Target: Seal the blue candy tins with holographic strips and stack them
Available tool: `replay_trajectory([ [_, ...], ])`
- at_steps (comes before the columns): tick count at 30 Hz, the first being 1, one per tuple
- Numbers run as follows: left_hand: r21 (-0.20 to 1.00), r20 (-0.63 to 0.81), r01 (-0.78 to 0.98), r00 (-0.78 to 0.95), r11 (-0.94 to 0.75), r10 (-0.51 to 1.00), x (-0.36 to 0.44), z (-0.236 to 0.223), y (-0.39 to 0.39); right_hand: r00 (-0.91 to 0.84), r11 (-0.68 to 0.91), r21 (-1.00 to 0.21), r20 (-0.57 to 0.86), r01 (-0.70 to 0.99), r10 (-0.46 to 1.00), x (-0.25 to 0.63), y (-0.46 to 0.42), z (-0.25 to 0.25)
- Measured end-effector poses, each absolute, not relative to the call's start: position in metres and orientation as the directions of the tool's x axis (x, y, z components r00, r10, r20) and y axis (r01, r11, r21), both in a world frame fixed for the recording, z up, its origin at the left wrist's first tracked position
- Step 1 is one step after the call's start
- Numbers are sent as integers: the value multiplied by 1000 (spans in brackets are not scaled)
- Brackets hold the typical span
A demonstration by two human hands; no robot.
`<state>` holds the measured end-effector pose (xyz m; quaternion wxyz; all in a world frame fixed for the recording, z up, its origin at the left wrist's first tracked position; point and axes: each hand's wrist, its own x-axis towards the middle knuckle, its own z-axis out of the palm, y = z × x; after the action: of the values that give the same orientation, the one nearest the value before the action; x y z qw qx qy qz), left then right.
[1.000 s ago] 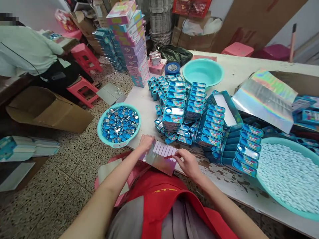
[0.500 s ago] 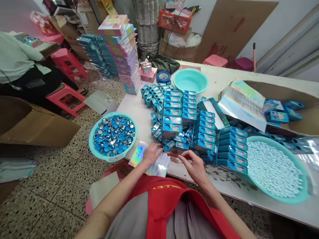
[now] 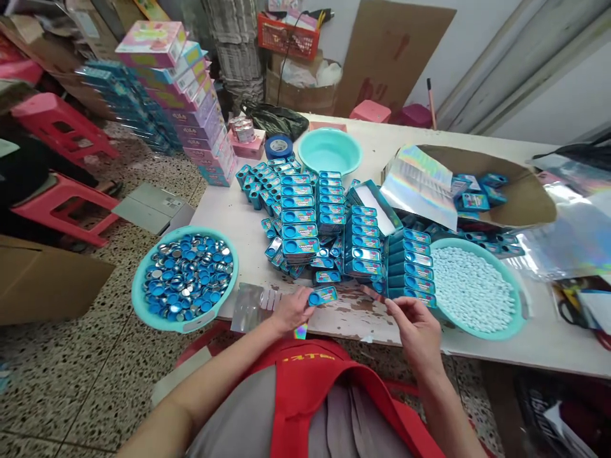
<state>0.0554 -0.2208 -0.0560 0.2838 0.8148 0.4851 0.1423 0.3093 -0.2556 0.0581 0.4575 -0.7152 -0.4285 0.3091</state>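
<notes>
My left hand (image 3: 290,312) grips one end of a small blue box (image 3: 323,296) with a round recess in its top, just above the table's front edge. Under and beside that hand lies a shiny holographic sheet (image 3: 249,310) with pale strips on it. Thumb and forefinger of my right hand (image 3: 418,334) pinch a thin reddish-brown strip (image 3: 373,293), which points left toward the box. Stacks of like blue boxes (image 3: 299,230) with printed labels stand just beyond both hands.
At the left is a turquoise basin (image 3: 185,326) of blue and silver caps; at the right, another basin (image 3: 518,321) holds small pale-blue pieces. Farther back are a third turquoise basin (image 3: 330,149), blue tape (image 3: 279,146), a carton (image 3: 515,172) of blue boxes and a tall box stack (image 3: 203,124).
My left hand has gone from the holographic sheet to holding a small blue box. My right hand, still pinching the strip, has moved right. The view has shifted rightward.
</notes>
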Motion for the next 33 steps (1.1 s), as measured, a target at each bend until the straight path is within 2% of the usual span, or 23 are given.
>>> replay_trajectory([
  [2, 598, -114, 711, 533, -370, 839, 76, -64, -211, 441, -206, -923, -44, 326, 896, 308, -254, 62],
  [6, 581, -222, 755, 507, -305, 833, 105, -79, -193, 412, -182, -922, -27, 340, 911, 302, -250, 66],
  [10, 704, -136, 657, 497, -269, 857, 99, -64, -196, 378, -186, -927, -52, 325, 924, 297, -247, 69],
  [13, 881, -78, 460, 372, -111, 925, 88, -25, -200, 345, -175, -941, -68, 289, 936, 292, -241, 77],
  [16, 991, -132, 78, 341, 112, 931, 88, 24, -194, 292, -152, -951, -70, 268, 954, 283, -233, 89],
  [18, 972, -157, -91, 436, 217, 886, 91, 50, -188, 223, -129, -955, -69, 265, 972, 276, -227, 97],
  [20, 952, -193, -119, 482, 282, 855, 91, 67, -182, 150, -101, -956, -61, 274, 987, 266, -219, 102],
  [23, 953, -252, -71, 353, 294, 901, 78, 79, -178, 107, -68, -950, -37, 306, 994, 243, -202, 104],
  [26, 972, -233, -3, 130, 235, 964, 54, 88, -174, 96, -12, -937, 23, 350, 995, 214, -182, 107],
  [28, 974, -226, -13, 51, 227, 973, 38, 95, -170, 68, 26, -938, 52, 346, 996, 198, -171, 111],
  [33, 884, -318, -339, 71, 323, 945, 15, 107, -165, 4, 9, -981, 10, 196, 1000, 183, -162, 121],
])
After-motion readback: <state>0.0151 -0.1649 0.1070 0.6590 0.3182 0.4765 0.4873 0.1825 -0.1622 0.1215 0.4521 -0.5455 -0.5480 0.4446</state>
